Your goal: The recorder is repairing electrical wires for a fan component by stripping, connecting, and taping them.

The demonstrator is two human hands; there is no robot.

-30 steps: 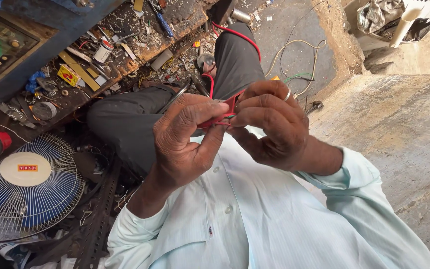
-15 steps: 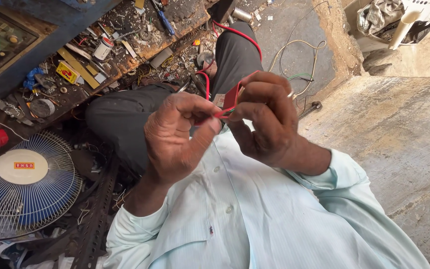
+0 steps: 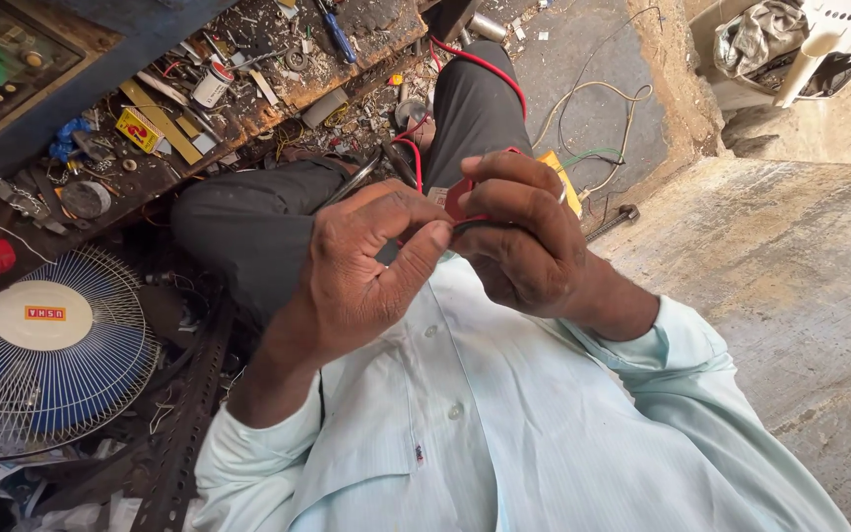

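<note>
Here I am sitting with both hands raised over my lap, working on a thin red insulated wire [image 3: 416, 163]. My left hand [image 3: 361, 271] is curling in from the left, its grip pinching the wire between thumb tip and forefinger right at the middle, where the two hands are meeting. My right hand [image 3: 524, 241] is closing over from the other side, its grip pressing together on the same stretch of wire and on a small red piece [image 3: 458, 197] that is peeking out under the fingers; I cannot tell what that piece is, since my fingers are covering most of it. From the pinch the red wire is looping up across my dark grey trouser leg [image 3: 475, 108] and running on toward the top of the view. Both of my pale mint shirt sleeves are framing the bottom of the picture.

To my left a round blue fan guard with a white centre cap [image 3: 46, 345] is lying flat on the floor, well apart from my hands. Beyond my knees a worn wooden table [image 3: 278, 74] is carrying scattered scraps, a small yellow box [image 3: 138, 128] and a blue-handled screwdriver [image 3: 335, 34]. Loose pale and green cables [image 3: 593, 118] are trailing over the concrete floor to the right.
</note>
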